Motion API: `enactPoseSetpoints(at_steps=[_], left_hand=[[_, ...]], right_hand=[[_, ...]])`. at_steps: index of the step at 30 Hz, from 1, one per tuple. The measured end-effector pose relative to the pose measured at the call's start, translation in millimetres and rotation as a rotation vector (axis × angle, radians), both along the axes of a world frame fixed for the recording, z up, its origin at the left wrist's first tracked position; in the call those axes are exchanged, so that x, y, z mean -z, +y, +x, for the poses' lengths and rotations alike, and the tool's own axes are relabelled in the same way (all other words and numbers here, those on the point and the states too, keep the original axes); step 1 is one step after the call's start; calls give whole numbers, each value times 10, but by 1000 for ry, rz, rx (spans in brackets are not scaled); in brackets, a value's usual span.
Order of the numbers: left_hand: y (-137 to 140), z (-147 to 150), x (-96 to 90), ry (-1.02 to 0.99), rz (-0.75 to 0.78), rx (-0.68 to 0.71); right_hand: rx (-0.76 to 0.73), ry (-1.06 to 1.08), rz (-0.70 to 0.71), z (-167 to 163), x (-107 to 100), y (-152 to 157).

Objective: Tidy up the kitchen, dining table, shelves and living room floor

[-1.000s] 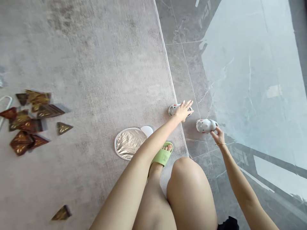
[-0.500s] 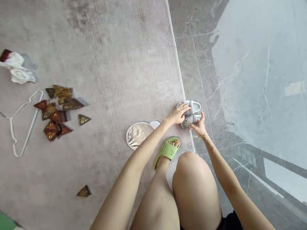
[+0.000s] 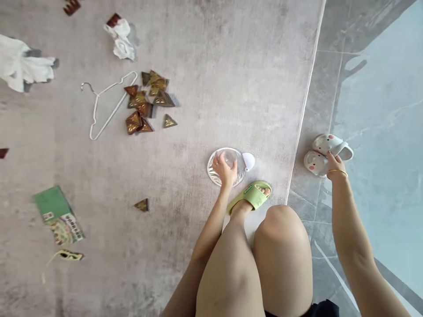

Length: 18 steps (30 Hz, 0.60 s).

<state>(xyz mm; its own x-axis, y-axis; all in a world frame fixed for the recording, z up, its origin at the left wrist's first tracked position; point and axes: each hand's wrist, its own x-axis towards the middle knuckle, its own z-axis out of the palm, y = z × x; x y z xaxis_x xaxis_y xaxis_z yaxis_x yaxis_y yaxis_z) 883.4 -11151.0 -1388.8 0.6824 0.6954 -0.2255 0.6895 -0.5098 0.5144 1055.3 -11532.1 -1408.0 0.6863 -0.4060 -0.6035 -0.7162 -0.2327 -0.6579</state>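
My right hand (image 3: 335, 166) is closed at the heel end of a pair of pale children's clogs with animal faces. The clogs (image 3: 325, 143) lie side by side, toes to the left, on the grey tiles. My left hand (image 3: 226, 169) is over a round, silvery foil-like disc (image 3: 214, 176) with a white rim and a rounded white tab. Its fingers are curved and apart from the thumb; whether the fingertips touch the disc I cannot tell. Just below the disc is my foot in a green slide sandal (image 3: 253, 197).
On the carpet (image 3: 198, 53) are a white hanger (image 3: 114, 114), several brown-gold triangular packets (image 3: 142, 103), white crumpled cloth (image 3: 124, 39), a white garment (image 3: 23, 66), a green printed packet (image 3: 57, 211) and yellow-framed glasses (image 3: 71, 255). The carpet's edge runs beside the glossy tiles.
My left hand has left the clogs and moved left over the silvery disc. My right hand has shifted the clogs right, off the carpet edge, and turned them. The view has swung left.
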Motion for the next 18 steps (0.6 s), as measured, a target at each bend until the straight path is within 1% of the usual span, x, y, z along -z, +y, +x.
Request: enactPoseSetpoints(at_steps=[1, 2, 3, 4, 5, 6, 7, 8, 9, 10, 11, 12, 14, 15, 16, 18], left_hand=[[130, -129, 32, 80, 53, -95], [246, -233, 64, 159, 86, -178], [349, -313, 96, 230, 94, -250], [439, -373, 125, 285, 69, -313], [516, -417, 151, 309, 4, -372], [578, -449, 174, 306, -90, -420], [626, -471, 194, 285, -190, -456], [659, -484, 209, 237, -289, -475], [678, -489, 219, 160, -383, -477], [687, -486, 222, 64, -468, -461], [688, -475, 220, -37, -542, -433], [685, -455, 212, -134, -611, -398], [686, -390, 179, -293, -736, -338], [694, -349, 156, -331, -767, -321], [706, -305, 129, -357, -780, -320], [742, -224, 59, -402, -788, -343]], right_hand=[[-25, 77, -76, 24, -39, -50], [-79, 161, -191, 30, -107, -79], [-165, 224, -336, 15, -195, -74], [-278, 239, -481, -19, -292, -26], [-403, 209, -583, -70, -383, 76], [-533, 141, -619, -136, -454, 235], [-658, 44, -564, -212, -492, 449], [-795, -66, -420, -291, -492, 709], [-925, -179, -240, -367, -453, 999], [-1035, -284, -107, -433, -381, 1298], [-1121, -345, -14, -484, -286, 1585], [-1156, -361, 37, -518, -182, 1842], [-1125, -319, 99, -536, -3, 2217], [-1077, -259, 136, -524, 51, 2328], [-1016, -175, 180, -502, 76, 2393], [-879, 25, 275, -438, 39, 2418]])
